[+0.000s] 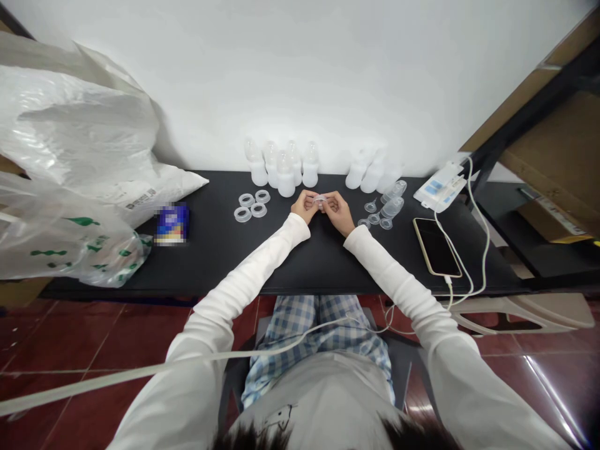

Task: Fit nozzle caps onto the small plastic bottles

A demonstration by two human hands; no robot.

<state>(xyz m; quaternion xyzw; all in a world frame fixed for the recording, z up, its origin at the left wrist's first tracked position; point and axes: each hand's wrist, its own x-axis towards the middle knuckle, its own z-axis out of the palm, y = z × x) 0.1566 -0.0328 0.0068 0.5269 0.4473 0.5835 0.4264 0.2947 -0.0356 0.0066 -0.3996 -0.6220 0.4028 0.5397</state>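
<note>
Left hand (305, 205) and right hand (340, 212): both closed, fingertips gripping one small clear ring (319, 199) from opposite sides; the ring sits between the hands, just above the desk (304, 262), nearer its back edge than its front edge; its broad side appears to run parallel to the back edge, though the fingers hide most of it.

Loose rings (259, 215) lie to the left, nearer the left hand; small clear teats (385, 223) lie to the right, nearer the right hand, beside clear caps (392, 207).

Capped bottles (285, 182) stand upright behind the left hand, obstructing its way to the back edge; further white bottles (372, 180) stand behind the teats and caps; a phone (437, 247) lies toward the front right corner, its cable (488, 236) looping beside it.
</note>
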